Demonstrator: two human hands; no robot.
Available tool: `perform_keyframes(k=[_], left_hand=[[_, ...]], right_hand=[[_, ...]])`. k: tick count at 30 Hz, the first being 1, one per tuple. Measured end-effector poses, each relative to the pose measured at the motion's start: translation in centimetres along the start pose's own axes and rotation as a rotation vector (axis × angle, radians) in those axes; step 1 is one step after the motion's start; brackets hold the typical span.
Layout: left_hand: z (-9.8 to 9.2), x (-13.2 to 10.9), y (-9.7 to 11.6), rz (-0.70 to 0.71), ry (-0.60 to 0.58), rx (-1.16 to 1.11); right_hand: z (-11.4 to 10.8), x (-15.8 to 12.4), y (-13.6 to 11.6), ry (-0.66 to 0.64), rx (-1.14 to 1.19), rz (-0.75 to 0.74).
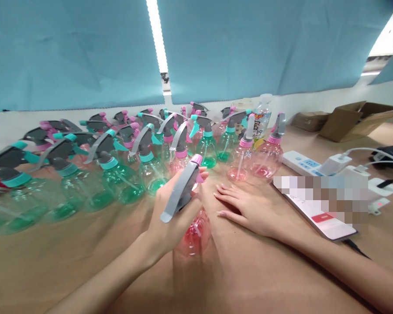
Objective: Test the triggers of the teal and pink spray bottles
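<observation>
My left hand (170, 209) is closed round the neck of a pink spray bottle (194, 237), just below its grey and pink trigger head. The bottle stands upright on the brown table (242, 270) and is see-through, with a pink base. Palm down to the right of it, my right hand (245, 207) lies on the table with fingers stretched out, holding nothing. Beyond my hands stand two more pink spray bottles (239, 163). Several green spray bottles (122, 185) with turquoise collars form a row at the left.
More spray bottles crowd behind the front row. A clear drink bottle (263, 113) stands at the back. To the right are a phone (321, 213) with a partly blurred screen, a white power strip (304, 162) with plugged-in chargers and cables, and an open cardboard box (343, 122).
</observation>
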State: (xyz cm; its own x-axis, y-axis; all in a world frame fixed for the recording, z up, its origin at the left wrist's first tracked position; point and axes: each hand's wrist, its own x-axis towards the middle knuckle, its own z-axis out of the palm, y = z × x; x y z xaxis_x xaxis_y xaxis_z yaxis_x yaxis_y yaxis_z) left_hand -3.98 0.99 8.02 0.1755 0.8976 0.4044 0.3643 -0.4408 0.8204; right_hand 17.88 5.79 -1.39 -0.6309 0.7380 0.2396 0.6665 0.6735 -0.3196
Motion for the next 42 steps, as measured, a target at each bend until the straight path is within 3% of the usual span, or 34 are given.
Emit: perform_keyframes(k=[37, 42], left_hand=[[0.15, 0.01, -0.37, -0.064, 0.054, -0.032], [0.11, -0.09, -0.48, -0.007, 0.036, -0.031]], right_hand=[[0.07, -0.01, -0.13, -0.004, 0.021, 0.02], [0.01, 0.01, -0.12, -0.007, 0.006, 0.006]])
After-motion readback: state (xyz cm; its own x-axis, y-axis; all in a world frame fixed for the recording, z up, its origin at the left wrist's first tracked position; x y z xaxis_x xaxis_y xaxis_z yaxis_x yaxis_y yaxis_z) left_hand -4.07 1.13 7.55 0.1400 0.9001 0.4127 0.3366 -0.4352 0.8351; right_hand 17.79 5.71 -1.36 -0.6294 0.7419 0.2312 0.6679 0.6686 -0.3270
